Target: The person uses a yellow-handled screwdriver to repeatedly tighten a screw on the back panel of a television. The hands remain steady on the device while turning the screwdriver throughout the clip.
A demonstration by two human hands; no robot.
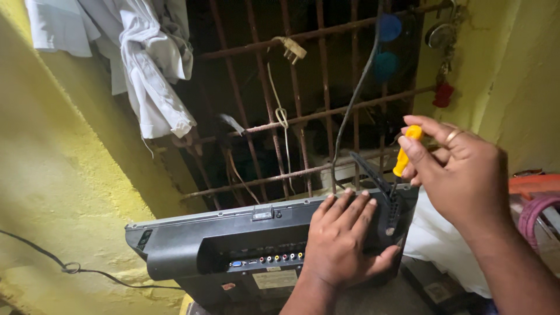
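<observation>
At far left a thin black cable (70, 267) hangs on the yellow wall (64, 175), and white cloth (149, 64) hangs from the rusty window bars (291, 116) above. Below stands a dark flat monitor (192, 245), back side facing the person, w/ a row of coloured sockets (274, 258) near its bottom edge. The left hand (344, 239) lies flat and spread on the back cover, fingers open, pressing, gripping nothing. Just right of it, the right hand (461, 175) is closed around a yellow-handled screwdriver (404, 153); the shaft points down to the cover's right part, approx. at a vent area. The tip itself I cannot see clearly. I judge: to do this well, keep the shaft straight in line w/ the screw, push firmly while turning slowly, and let the left hand hold the monitor steady so it does not tip.
</observation>
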